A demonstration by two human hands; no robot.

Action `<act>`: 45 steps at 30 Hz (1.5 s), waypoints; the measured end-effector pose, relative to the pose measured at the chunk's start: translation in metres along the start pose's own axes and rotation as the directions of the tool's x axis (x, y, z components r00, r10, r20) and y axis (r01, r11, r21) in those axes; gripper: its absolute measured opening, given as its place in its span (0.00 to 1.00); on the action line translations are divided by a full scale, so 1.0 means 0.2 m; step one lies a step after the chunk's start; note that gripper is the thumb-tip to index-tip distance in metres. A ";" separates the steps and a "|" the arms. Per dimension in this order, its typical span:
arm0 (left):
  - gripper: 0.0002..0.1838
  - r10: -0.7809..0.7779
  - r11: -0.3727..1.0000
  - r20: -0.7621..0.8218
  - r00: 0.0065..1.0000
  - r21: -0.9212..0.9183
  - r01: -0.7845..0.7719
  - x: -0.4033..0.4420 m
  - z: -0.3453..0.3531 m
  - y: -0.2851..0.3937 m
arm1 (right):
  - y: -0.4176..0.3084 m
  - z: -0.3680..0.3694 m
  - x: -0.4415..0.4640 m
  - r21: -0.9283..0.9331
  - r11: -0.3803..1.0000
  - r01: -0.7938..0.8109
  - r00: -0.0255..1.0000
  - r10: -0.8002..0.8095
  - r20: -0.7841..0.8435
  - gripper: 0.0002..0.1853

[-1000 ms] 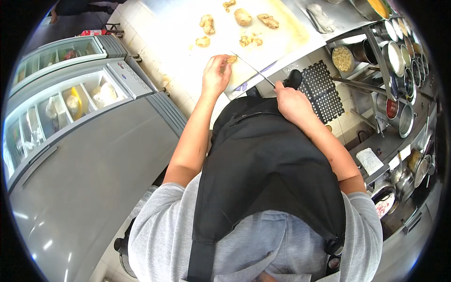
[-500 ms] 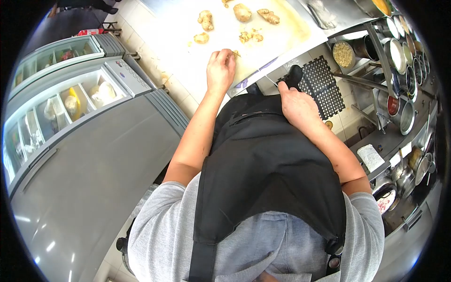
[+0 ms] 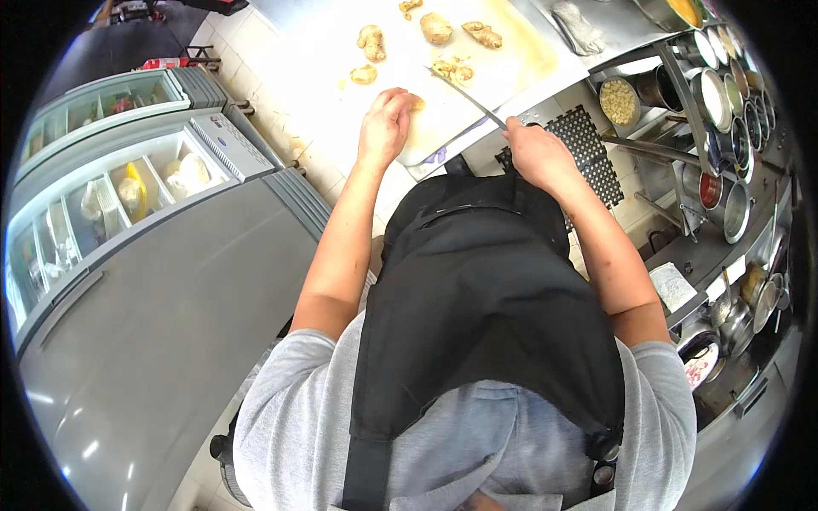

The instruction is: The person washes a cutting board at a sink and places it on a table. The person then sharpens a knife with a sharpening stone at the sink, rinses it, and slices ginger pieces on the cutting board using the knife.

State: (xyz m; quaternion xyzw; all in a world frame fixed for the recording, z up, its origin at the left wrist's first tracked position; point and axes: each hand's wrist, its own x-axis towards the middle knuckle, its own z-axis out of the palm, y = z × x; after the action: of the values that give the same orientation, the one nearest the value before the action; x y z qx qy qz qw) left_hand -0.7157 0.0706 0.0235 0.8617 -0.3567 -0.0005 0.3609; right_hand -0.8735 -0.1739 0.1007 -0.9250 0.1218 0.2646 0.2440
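Note:
My left hand (image 3: 386, 126) is closed on a small ginger piece (image 3: 418, 104) at the near part of the white cutting board (image 3: 520, 81). My right hand (image 3: 537, 152) grips a knife (image 3: 470, 100), its blade pointing up and left over the board, apart from the piece. Beyond the blade tip lies a heap of small ginger bits (image 3: 452, 71). Farther off are a round ginger chunk (image 3: 436, 29), a knobbly ginger root (image 3: 482, 35), another root (image 3: 371, 43) and a smaller piece (image 3: 363, 75).
A grey refrigerated counter (image 3: 170, 281) with filled compartments stands at the left. At the right are a rack with pots, a bowl of pale chopped pieces (image 3: 619, 101) and a black perforated mat (image 3: 588, 140) on the floor. A cloth (image 3: 578, 27) lies at the upper right.
The knife blade, mostly hidden near my right hand half a second ago, now extends over the board. My left hand has shifted slightly left with the ginger piece.

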 end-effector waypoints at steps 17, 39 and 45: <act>0.07 -0.116 0.993 -0.216 0.970 -0.027 0.113 -0.10 0.14 0.02 | -0.16 0.12 -0.24 -0.122 0.992 0.035 0.995 -0.045 -0.086 0.08; 0.10 -0.100 0.995 -0.088 0.991 -0.004 0.100 -0.07 0.10 -0.01 | -0.11 0.07 -0.15 0.012 0.999 0.044 0.999 -0.045 0.025 0.13; 0.09 -0.133 0.991 -0.060 0.989 -0.040 0.131 -0.06 0.08 0.01 | -0.12 0.06 -0.16 0.018 1.000 0.001 0.999 -0.002 0.037 0.13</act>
State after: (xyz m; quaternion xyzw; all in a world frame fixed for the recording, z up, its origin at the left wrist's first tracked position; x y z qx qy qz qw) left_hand -0.7298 0.0667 0.0113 0.8765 -0.2873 -0.0040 0.3862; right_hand -0.8967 -0.1450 0.1179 -0.9177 0.1191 0.2804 0.2549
